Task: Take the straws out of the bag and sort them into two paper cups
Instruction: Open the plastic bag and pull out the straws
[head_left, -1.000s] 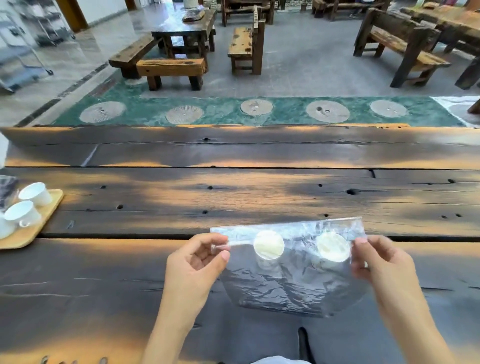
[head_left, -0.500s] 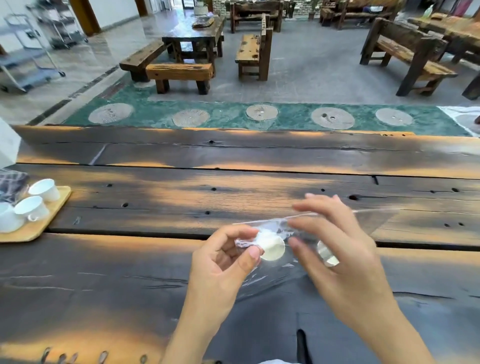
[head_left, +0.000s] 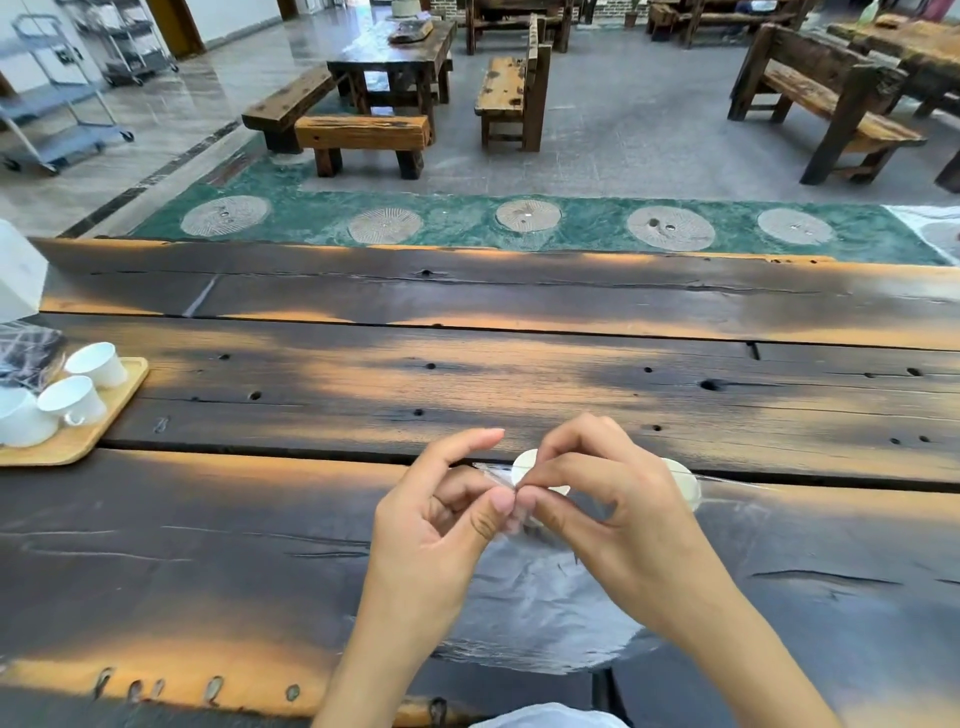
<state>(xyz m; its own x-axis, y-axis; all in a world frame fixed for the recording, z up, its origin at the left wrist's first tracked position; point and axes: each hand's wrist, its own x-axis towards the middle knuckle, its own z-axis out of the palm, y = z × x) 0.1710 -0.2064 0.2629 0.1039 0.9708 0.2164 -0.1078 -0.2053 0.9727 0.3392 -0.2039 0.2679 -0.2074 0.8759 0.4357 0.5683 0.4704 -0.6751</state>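
Observation:
A clear plastic bag (head_left: 540, 618) lies on the dark wooden table (head_left: 467, 364) near its front edge. Two white paper cups show through the bag's top, one (head_left: 522, 462) between my hands and one (head_left: 688, 480) behind my right hand. My left hand (head_left: 447, 525) and my right hand (head_left: 608, 514) meet at the bag's upper left corner, each pinching the plastic between thumb and forefinger. No straws can be made out through the crumpled plastic.
A light wooden tray (head_left: 88, 436) with several white ceramic cups (head_left: 72, 400) sits at the table's left edge, beside a white box (head_left: 18, 270). Beyond the table are a green floor strip, wooden benches and tables, and metal carts at the far left.
My right hand has moved from the bag's right corner across to the left corner, beside my left hand. The bag now lies flatter on the table, partly under my hands.

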